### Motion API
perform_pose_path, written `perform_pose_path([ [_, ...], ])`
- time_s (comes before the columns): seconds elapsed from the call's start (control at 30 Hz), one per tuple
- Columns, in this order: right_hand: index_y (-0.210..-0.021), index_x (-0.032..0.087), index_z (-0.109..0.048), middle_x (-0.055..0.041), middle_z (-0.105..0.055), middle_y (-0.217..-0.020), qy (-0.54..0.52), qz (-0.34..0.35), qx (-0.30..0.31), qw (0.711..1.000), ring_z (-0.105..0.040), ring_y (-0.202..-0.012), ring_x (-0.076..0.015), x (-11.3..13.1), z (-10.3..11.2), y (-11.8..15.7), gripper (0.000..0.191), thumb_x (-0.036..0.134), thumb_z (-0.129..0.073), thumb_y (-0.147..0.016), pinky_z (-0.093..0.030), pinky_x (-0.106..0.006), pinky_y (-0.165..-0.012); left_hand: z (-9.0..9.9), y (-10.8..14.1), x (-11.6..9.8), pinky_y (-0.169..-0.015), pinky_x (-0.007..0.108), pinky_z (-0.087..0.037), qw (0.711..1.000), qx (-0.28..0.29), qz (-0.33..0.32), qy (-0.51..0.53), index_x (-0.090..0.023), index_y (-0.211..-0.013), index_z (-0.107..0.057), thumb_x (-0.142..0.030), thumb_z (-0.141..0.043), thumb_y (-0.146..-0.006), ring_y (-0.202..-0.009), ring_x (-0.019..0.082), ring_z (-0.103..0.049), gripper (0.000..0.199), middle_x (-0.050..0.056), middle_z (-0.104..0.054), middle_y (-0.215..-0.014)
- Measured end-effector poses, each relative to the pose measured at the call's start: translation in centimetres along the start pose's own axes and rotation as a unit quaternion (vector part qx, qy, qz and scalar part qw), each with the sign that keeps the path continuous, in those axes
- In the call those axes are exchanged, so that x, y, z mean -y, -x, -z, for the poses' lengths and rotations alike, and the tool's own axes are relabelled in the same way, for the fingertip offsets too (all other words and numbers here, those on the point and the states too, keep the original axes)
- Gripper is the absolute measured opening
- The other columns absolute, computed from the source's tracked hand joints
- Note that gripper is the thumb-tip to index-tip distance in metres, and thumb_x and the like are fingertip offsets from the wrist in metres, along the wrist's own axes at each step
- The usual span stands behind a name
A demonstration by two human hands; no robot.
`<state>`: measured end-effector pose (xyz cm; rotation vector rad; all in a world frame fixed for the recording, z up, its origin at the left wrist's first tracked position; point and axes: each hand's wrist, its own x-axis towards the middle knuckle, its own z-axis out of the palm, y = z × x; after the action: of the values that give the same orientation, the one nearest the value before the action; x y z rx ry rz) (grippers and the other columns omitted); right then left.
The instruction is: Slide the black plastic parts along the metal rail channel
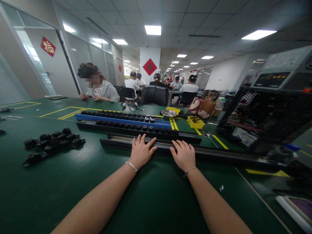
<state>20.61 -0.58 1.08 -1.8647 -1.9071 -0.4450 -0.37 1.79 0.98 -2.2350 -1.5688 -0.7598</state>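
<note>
A long black channel rail lies across the green table in front of me. My left hand rests on its near edge, fingers spread, with a small round black part in the channel by the fingertips. Further right along the same rail is my right hand, its fingers also apart and holding nothing. Behind it runs a second black rail carrying a row of small black parts. A blue rail with more such black parts stands just beyond.
Loose black parts are heaped at the left. A metal bowl and a yellow bin sit at the back, and an open computer case stands on the right. A seated person works across the table.
</note>
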Motion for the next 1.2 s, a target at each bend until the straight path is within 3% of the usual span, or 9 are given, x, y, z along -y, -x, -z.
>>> perform_pose_path([
  [0.4,-0.123,0.028,-0.055,-0.0042,-0.056,-0.127,0.01,0.0,0.001,1.0,-0.043,-0.121,-0.0243,0.1,0.1,0.0,0.045,0.047,-0.031,-0.09,-0.025,-0.042,-0.099,-0.3,-0.1,0.3,-0.102,0.056,-0.025,1.0,-0.007,-0.001,0.0,-0.037,-0.116,-0.06,-0.051,-0.032,-0.089,-0.125,0.032,-0.041,0.042,0.01,-0.054,-0.129],
  [0.73,-0.122,0.028,-0.056,-0.0036,-0.057,-0.126,0.005,0.005,-0.006,1.0,-0.043,-0.12,-0.024,-0.1,0.0,0.0,0.045,0.047,-0.031,-0.09,-0.025,-0.042,-0.099,-0.2,-0.1,0.6,-0.102,0.055,-0.024,1.0,-0.02,0.007,0.003,-0.037,-0.121,-0.056,-0.047,-0.033,-0.09,-0.123,0.03,-0.043,0.041,0.01,-0.057,-0.125],
  [1.2,-0.122,0.028,-0.056,-0.0036,-0.057,-0.126,0.0,0.002,-0.002,1.0,-0.043,-0.12,-0.0241,0.0,0.2,0.0,0.045,0.046,-0.032,-0.09,-0.026,-0.041,-0.099,-0.3,-0.2,1.1,-0.105,0.055,-0.02,0.999,-0.032,0.008,-0.023,-0.035,-0.114,-0.063,-0.046,-0.032,-0.091,-0.121,0.03,-0.047,0.04,0.011,-0.06,-0.121],
])
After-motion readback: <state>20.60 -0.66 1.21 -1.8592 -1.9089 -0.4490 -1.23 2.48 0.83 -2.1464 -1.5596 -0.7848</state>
